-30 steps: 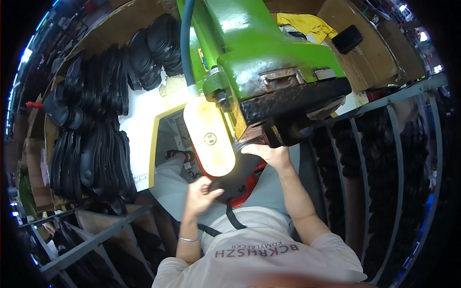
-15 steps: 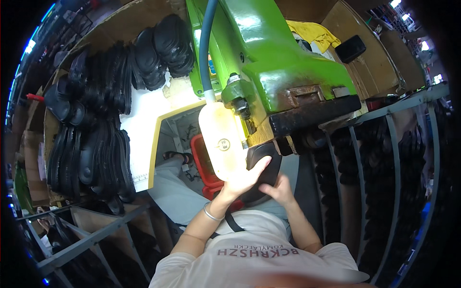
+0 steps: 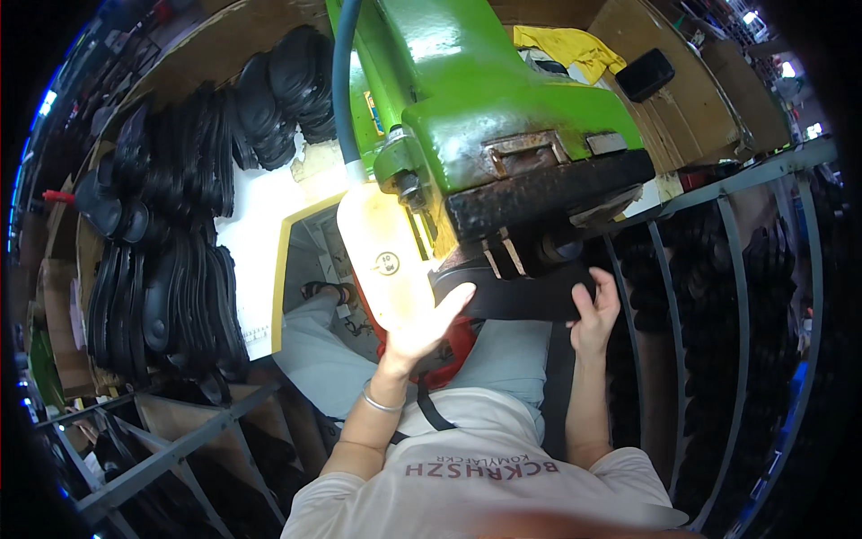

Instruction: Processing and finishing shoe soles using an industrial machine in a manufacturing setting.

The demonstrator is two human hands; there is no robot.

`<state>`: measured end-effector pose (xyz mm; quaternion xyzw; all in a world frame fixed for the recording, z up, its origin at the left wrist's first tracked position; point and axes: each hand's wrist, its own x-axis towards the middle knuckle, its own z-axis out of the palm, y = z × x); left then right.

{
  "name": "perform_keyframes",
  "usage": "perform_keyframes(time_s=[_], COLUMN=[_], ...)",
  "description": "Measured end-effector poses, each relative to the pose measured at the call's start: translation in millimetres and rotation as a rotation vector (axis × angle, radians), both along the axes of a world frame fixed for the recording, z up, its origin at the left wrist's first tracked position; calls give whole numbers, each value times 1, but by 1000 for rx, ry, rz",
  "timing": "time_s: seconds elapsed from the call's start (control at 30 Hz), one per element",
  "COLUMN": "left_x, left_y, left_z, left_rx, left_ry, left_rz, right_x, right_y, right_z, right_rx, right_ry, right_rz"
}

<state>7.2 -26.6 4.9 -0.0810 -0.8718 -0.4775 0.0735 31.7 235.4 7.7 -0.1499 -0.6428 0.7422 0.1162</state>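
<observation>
A black shoe sole (image 3: 525, 298) lies crosswise under the dark head of a green machine (image 3: 512, 108). Its left end is in my left hand (image 3: 424, 331), with the thumb laid over the top and the fingers hidden beneath. Around the right end, my right hand (image 3: 594, 314) closes with thumb and bent fingers. A pale, brightly lit oval guard (image 3: 382, 260) hangs beside my left hand and partly meets it in view. The exact spot where the machine touches the sole is hidden by the head.
Stacks of black soles (image 3: 171, 296) fill the white table on the left. A grey metal rack (image 3: 741, 296) holding dark pieces curves along the right. Below the table sits a red container (image 3: 449, 350). A yellow cloth (image 3: 575, 52) and a black tray (image 3: 645, 75) lie behind the machine.
The sole has swung from lengthwise to crosswise under the machine head. My right hand has moved right and away from me to its far end. The view has shifted slightly.
</observation>
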Motion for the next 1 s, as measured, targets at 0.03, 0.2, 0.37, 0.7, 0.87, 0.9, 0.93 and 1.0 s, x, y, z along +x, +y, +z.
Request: perform_keyframes(time_s=[0.03,0.2,0.37,0.7,0.87,0.9,0.93,1.0], left_x=[-5,4,37,105,71,52,31,-22], left_y=[-2,-41,-84,-66,-30,-29,-30,-44], left_z=[2,25,6,-53,-59,-53,-52,-59], left_rx=[284,856,898,861,800,685,543,459], left_ry=[-79,-54,-236,-393,-450,-607,-571,-86], left_rz=[64,105,206,145,-28,-153,-238,-222], right_x=[-13,-43,-52,-45,28,41,44,13], right_y=[-5,-41,-79,-145,-140,-134,-131,-105], right_z=[9,30,37,17,-48,-66,-67,-49], right_rx=[4,-20,5,-97,161,169,-12,35], right_ry=[32,38,-27,187,161,172,132,105], right_rz=[6,194,409,362,193,232,192,147])
